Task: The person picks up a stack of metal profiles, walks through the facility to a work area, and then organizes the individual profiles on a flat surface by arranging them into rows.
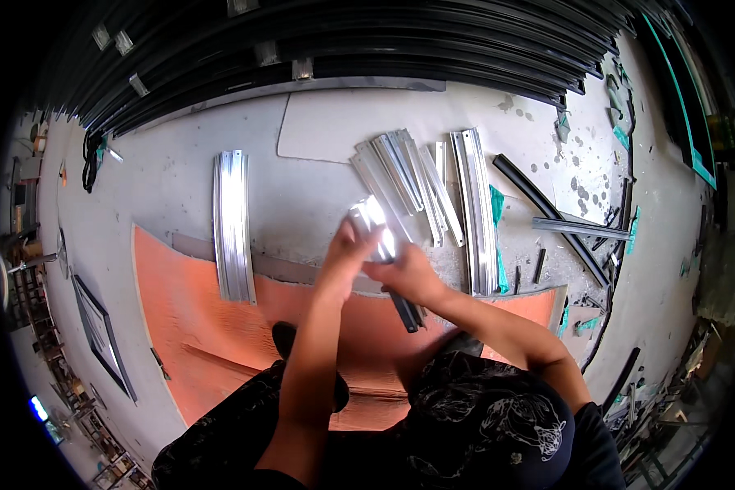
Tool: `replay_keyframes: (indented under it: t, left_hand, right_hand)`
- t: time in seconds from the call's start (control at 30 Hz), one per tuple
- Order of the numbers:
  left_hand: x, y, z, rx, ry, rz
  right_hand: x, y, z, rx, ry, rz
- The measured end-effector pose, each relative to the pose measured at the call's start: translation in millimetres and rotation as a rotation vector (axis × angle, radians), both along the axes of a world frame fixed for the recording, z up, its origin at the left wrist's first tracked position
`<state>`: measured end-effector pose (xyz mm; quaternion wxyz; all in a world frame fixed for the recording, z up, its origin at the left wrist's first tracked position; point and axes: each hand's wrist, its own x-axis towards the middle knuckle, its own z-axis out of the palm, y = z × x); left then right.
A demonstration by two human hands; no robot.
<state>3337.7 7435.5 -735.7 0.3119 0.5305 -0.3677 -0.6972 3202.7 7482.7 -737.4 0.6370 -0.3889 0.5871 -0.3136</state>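
Between my hands is a short, shiny aluminium profile (371,219), tilted and partly smeared by motion. My left hand (353,251) is closed round its left side. The fingers of my right hand (410,274) grip its near end. A short black profile (403,312) shows just below my right hand; whether I hold it too, I cannot tell. Just beyond my hands lies a fanned pile of loose silver profiles (400,167) on the floor. Right of that pile, longer silver profiles (475,212) lie side by side. Another bundle of silver profiles (233,224) lies to the left.
Under me is an orange sheet (196,327) on the grey floor. Long black profiles (367,49) are stacked across the far side. At right, a black bar (547,216) crosses a grey bar (580,228) among scraps. A dark frame (102,335) lies at left.
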Motion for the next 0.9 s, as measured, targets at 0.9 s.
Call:
replay_keyframes:
  t: [0.9]
  left_hand:
    - [65.0,-123.4,-76.1,-0.281,-1.383,-0.117]
  right_hand:
    - [-4.2,33.4,-13.1,-0.163,0.128,0.191]
